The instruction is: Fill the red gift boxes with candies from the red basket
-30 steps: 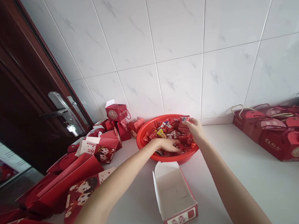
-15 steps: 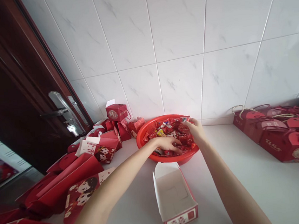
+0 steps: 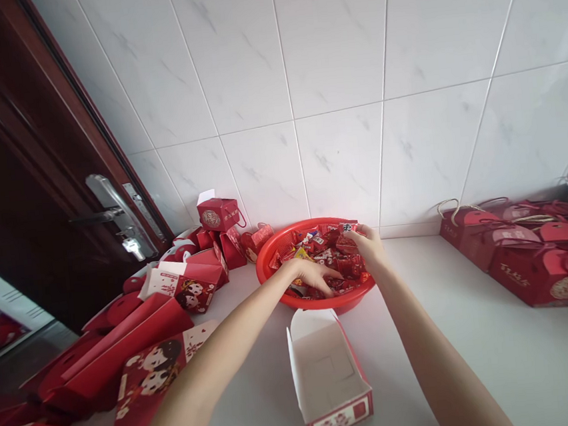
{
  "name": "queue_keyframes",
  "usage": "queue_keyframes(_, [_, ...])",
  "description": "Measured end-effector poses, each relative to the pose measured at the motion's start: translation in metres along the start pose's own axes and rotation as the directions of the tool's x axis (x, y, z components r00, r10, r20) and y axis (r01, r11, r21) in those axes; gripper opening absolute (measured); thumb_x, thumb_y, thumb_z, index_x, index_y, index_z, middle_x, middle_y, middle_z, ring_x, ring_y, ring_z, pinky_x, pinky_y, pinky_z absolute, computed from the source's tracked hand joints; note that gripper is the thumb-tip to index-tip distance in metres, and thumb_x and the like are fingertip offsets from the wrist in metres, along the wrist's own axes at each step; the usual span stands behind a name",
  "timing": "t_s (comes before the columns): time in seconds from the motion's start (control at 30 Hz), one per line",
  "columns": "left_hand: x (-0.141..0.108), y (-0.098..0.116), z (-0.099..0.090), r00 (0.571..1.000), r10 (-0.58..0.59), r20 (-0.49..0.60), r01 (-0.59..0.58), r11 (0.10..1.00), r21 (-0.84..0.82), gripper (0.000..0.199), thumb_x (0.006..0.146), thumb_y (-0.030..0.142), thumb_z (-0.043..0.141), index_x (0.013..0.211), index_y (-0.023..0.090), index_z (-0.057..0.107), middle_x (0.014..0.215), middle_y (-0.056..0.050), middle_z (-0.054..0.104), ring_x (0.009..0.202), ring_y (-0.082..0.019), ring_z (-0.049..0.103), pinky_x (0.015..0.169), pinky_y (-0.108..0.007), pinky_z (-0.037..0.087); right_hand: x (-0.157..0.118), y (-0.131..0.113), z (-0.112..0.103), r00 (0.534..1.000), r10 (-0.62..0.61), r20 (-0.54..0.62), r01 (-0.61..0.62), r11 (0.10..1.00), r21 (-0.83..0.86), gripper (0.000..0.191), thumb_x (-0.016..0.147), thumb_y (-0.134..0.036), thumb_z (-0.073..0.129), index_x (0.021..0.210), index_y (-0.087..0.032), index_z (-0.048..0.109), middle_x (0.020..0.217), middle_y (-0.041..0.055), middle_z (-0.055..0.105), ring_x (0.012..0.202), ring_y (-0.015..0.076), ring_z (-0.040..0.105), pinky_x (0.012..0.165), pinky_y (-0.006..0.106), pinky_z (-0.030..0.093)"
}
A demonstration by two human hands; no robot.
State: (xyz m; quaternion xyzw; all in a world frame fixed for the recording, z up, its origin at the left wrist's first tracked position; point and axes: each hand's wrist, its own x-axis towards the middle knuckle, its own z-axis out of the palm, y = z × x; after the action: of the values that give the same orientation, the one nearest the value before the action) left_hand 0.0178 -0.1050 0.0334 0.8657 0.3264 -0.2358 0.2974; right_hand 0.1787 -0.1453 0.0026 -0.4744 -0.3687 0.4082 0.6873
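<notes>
A red plastic basket stands against the tiled wall, filled with small wrapped candies, mostly red. Inside it, my left hand reaches over the near candies with its fingers apart and its tips among the wrappers. At the basket's right rim, my right hand pinches a red candy packet with dark lettering on white. Just in front of the basket sits an open box, white inside and red outside, its flap raised toward the basket. Nothing lies in this box.
Red gift boxes crowd the left side, several open, with a small box on top at the back. More red boxes with cord handles stand on the right. A dark door with a metal handle is at the left.
The view has shifted slightly. My left hand has moved a little toward me and its fingers have shifted among the candies. My right hand keeps its pinch on the packet.
</notes>
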Motion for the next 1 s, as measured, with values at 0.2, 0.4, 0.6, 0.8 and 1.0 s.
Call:
queue_keyframes(0.2, [-0.0036,0.0038,-0.0019,0.999,-0.020,0.030,0.019,0.999,0.030,0.077,0.071,0.046,0.070,0.145,0.031,0.056,0.151,0.000,0.056,0.136,-0.029,0.053,0.110,-0.033,0.044,-0.0017,-0.0039,0.0008,1.000,0.013,0.005,-0.013,1.000,-0.003,0.020,0.063,-0.033,0.071,0.077,-0.023,0.062,0.071,-0.0005,0.071,0.070,0.0206,0.069,0.063,0.031,0.057])
queue_keyframes(0.4, [-0.0073,0.0017,0.0000,1.000,-0.005,-0.010,0.005,1.000,0.024,0.082,0.072,0.042,0.069,0.150,0.029,0.049,0.152,-0.002,0.055,0.132,-0.027,0.056,0.106,-0.030,0.046,-0.0027,-0.0053,0.0008,1.000,0.021,0.004,-0.021,1.000,-0.014,0.018,0.063,-0.032,0.071,0.075,-0.023,0.060,0.070,-0.0008,0.070,0.069,0.0203,0.069,0.062,0.031,0.056])
queue_keyframes(0.6, [-0.0061,0.0014,0.0016,1.000,-0.009,-0.028,0.010,1.000,0.004,0.084,0.071,0.037,0.069,0.152,0.027,0.047,0.143,-0.003,0.063,0.121,-0.026,0.064,0.097,-0.029,0.052,-0.0017,-0.0038,0.0006,1.000,0.025,0.006,-0.025,1.000,-0.016,0.019,0.063,-0.033,0.070,0.075,-0.023,0.059,0.070,-0.0010,0.070,0.067,0.0200,0.068,0.060,0.031,0.056])
queue_keyframes(0.8, [-0.0057,0.0064,0.0032,0.999,-0.031,-0.034,0.031,0.999,0.007,0.080,0.070,0.038,0.070,0.148,0.027,0.053,0.128,-0.004,0.071,0.109,-0.026,0.069,0.089,-0.031,0.055,-0.0021,-0.0041,0.0010,1.000,0.017,0.004,-0.017,1.000,-0.015,0.019,0.062,-0.032,0.069,0.075,-0.023,0.059,0.070,-0.0006,0.071,0.066,0.0201,0.069,0.060,0.031,0.055])
queue_keyframes(1.0, [-0.0038,0.0027,-0.0002,0.999,-0.038,-0.017,0.038,0.999,-0.007,0.088,0.064,0.037,0.075,0.149,0.027,0.053,0.121,-0.004,0.073,0.106,-0.026,0.069,0.084,-0.029,0.056,-0.0022,-0.0047,0.0009,1.000,0.021,0.012,-0.021,1.000,-0.007,0.021,0.061,-0.033,0.070,0.077,-0.022,0.061,0.072,0.0000,0.071,0.066,0.0205,0.068,0.059,0.031,0.055])
